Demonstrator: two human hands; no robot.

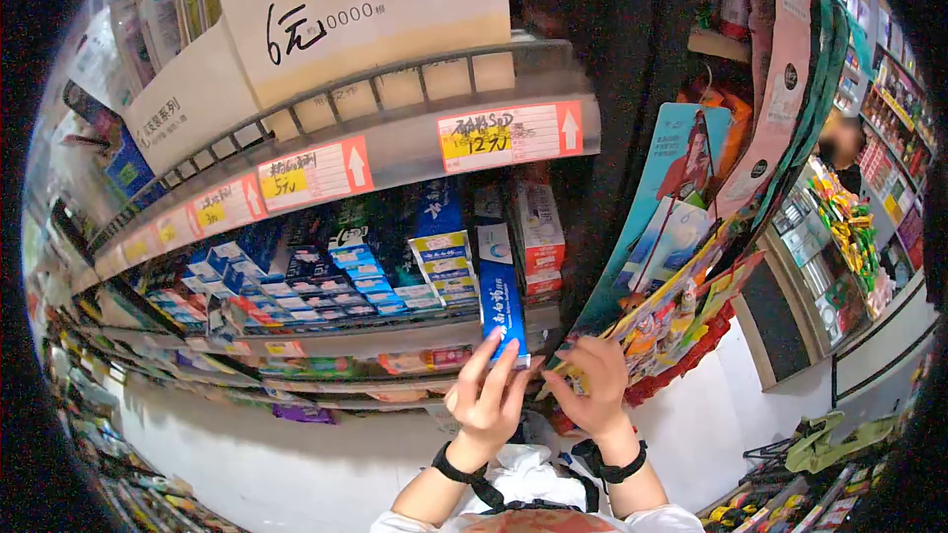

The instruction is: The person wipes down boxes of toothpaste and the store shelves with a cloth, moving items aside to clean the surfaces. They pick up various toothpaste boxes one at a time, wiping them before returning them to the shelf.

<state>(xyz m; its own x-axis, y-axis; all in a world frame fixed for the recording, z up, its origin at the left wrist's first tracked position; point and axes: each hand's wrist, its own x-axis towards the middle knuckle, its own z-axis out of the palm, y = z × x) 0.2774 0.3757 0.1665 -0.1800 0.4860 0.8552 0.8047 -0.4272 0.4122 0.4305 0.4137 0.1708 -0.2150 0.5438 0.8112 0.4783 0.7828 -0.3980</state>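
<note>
My left hand (486, 400) has its fingers closed on the lower end of a blue and white toothpaste box (502, 301). The box slants out past the front of the shelf, its upper part in the row behind it. Just right of the box is my right hand (595, 387), with loosely bent fingers, the thumb apart from them and nothing visible in its grasp. Stacked toothpaste boxes (449, 266) stand left of the held box, and red and white boxes (542, 247) stand to its right.
Above the boxes runs a shelf edge with price tags (512, 136) and a wire rail. Hanging cards and packets (671, 237) stick out close beside my right hand. A lower shelf (375, 363) holds more packs. Another person (841, 153) is far right, near the packed shelves.
</note>
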